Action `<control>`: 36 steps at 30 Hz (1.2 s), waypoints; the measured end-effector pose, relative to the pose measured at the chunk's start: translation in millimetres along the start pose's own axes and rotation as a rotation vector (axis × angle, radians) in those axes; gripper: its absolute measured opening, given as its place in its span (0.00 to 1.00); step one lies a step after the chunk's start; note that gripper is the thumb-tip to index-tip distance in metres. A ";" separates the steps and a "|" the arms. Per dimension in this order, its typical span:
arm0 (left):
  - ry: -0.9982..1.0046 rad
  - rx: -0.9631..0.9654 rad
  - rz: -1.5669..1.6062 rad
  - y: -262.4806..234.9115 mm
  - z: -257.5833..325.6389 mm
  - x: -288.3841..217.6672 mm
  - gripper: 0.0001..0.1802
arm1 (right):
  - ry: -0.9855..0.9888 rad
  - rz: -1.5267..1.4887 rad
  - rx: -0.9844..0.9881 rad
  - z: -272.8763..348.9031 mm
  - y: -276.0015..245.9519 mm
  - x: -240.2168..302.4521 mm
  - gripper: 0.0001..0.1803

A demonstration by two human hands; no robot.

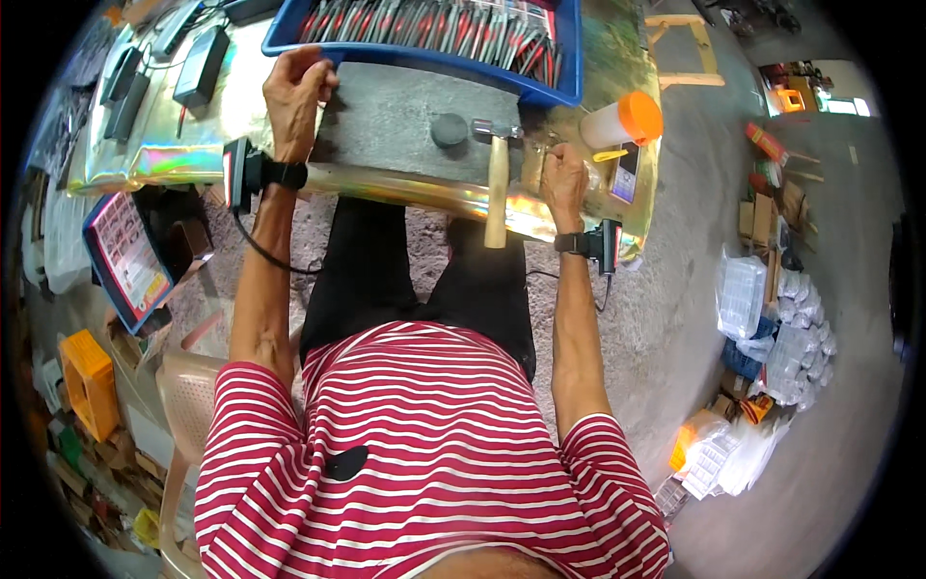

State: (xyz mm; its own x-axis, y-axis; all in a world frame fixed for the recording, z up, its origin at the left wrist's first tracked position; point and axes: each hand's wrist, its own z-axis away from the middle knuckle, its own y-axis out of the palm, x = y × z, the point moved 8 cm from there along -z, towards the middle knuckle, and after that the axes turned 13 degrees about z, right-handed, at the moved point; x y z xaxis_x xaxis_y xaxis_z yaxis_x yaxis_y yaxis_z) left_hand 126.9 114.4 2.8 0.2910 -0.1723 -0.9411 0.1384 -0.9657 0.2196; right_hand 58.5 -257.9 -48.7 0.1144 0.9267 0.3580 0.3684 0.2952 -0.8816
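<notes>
My left hand (292,101) is closed, its curled fingers just below the left corner of a blue tray (424,63). What those fingers hold, if anything, I cannot make out. The tray is filled with slim tools (434,27) in red, black and silver. My right hand (564,179) is closed over the table near small metal bits (542,145); anything in its grip is too small to name. Between the hands lies a grey slab (386,111) bearing a dark round disc (449,129). A hammer (497,183) rests there, its wooden handle jutting past the table's front edge.
An orange-lidded jar (622,123) stands right of the slab, by a yellow-ended small tool (610,155) and a small box (625,176). Black adapters (201,68) with cables lie at the left. A plastic chair (183,405) and an orange crate (90,384) are lower left.
</notes>
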 end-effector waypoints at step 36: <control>-0.010 0.101 -0.840 -31.5 15.8 40.9 0.06 | 0.050 -0.048 0.286 -15.6 29.1 -24.1 0.13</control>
State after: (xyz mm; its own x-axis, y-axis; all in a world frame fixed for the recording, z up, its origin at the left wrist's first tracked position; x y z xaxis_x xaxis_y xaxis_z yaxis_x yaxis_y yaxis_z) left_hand 119.4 134.7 -46.6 0.1212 0.6095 -0.7835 0.2196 -0.7862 -0.5776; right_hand 80.9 -275.3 -78.2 0.1508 0.8994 0.4103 0.1006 0.3989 -0.9114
